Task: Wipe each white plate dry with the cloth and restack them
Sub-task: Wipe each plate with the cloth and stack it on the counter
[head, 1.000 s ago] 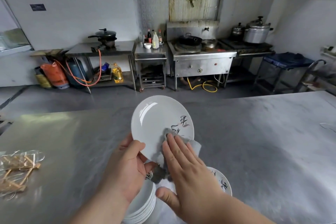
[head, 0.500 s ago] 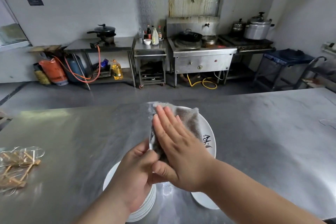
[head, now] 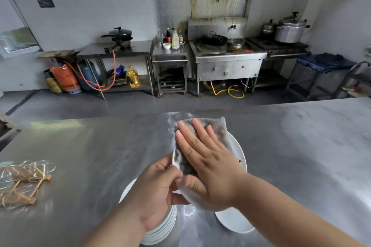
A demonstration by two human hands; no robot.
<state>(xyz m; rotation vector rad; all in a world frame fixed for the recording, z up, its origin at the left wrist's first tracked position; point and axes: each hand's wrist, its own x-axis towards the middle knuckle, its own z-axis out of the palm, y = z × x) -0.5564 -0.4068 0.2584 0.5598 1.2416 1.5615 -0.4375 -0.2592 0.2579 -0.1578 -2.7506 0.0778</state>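
The left hand [head: 158, 188] pinches the white plate [head: 237, 153] at its rim; the right hand [head: 206, 158], flat, presses the cloth [head: 217, 126] onto it.

Right hand [head: 206, 164] presses grey cloth [head: 216, 126] flat on the white plate [head: 237, 156] the left hand [head: 154, 186] grips.

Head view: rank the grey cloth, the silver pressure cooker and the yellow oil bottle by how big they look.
1. grey cloth, though it is by far the nearest to the camera
2. silver pressure cooker
3. yellow oil bottle
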